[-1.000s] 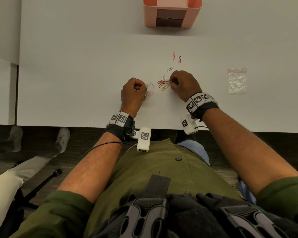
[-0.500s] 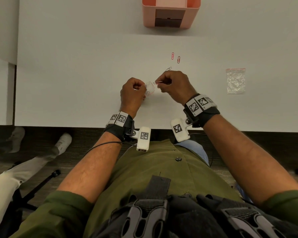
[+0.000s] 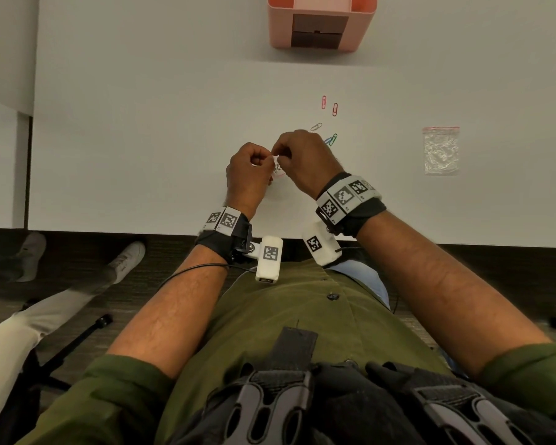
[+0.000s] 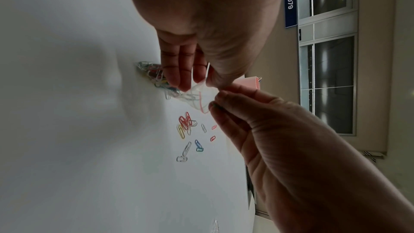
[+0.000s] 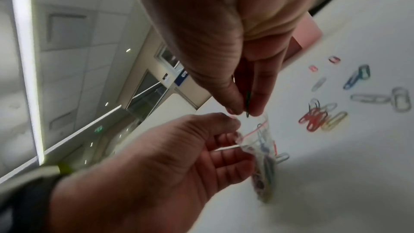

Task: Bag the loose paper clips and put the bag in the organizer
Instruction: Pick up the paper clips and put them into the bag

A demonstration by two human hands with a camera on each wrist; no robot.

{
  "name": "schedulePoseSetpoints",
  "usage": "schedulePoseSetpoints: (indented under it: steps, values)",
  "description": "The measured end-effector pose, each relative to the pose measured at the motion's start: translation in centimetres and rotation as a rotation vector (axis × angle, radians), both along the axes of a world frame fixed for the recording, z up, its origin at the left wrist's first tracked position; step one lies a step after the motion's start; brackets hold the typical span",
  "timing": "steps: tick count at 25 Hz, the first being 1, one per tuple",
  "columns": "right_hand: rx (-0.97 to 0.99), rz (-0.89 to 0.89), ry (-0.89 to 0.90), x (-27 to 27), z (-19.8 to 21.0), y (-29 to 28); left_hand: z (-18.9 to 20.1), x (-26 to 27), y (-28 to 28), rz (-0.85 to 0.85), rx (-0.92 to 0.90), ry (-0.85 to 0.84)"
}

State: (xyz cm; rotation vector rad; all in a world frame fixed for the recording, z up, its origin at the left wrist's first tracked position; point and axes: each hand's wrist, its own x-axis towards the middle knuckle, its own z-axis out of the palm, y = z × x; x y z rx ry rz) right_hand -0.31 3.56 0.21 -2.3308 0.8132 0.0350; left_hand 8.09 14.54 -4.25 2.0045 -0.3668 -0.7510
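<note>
Left hand [image 5: 179, 157] pinching bag [image 5: 262, 159] mouth open just above surface [image 3: 142, 139]; right hand [image 5: 244, 84] clamped on green clip [image 5: 248, 104], long axis pointing down, directly over the opening; loose clips [image 3: 329, 123] beyond, organizer [image 3: 321, 24] farther
</note>
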Motion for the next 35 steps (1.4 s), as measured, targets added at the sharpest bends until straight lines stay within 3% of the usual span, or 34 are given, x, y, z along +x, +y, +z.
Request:
schedulePoseSetpoints:
  steps: [6,11,16,21,24,30,35]
  values:
    - [0.237,-0.158,-0.143,-0.5,-0.5,-0.4,0.3,-0.2,0.1,0.015,-0.001,0.017]
    - [0.114,-0.219,-0.124,-2.5,-2.3,-3.1,0.4,-0.1,0.1,0.017,0.011,0.021]
    - [0.077,-0.415,-0.037,-4.0,-4.5,-6.8,0.3,-0.3,0.2,0.017,0.015,0.037]
    - [0.026,-0.264,0.142,-2.4,-6.2,-9.4,0.5,-0.4,0.5,0.025,0.01,0.033]
    - [-0.03,-0.074,0.246,-1.8,-6.6,-9.1,0.3,-0.3,0.8,0.037,0.011,0.033]
    - [-0.172,0.254,0.214,-3.4,-7.3,-5.3,0.0,-0.3,0.9,0.042,0.009,0.043]
    - [-0.29,0.285,0.145,-4.1,-7.3,-4.2,-0.2,-0.4,0.4,0.028,0.008,0.041]
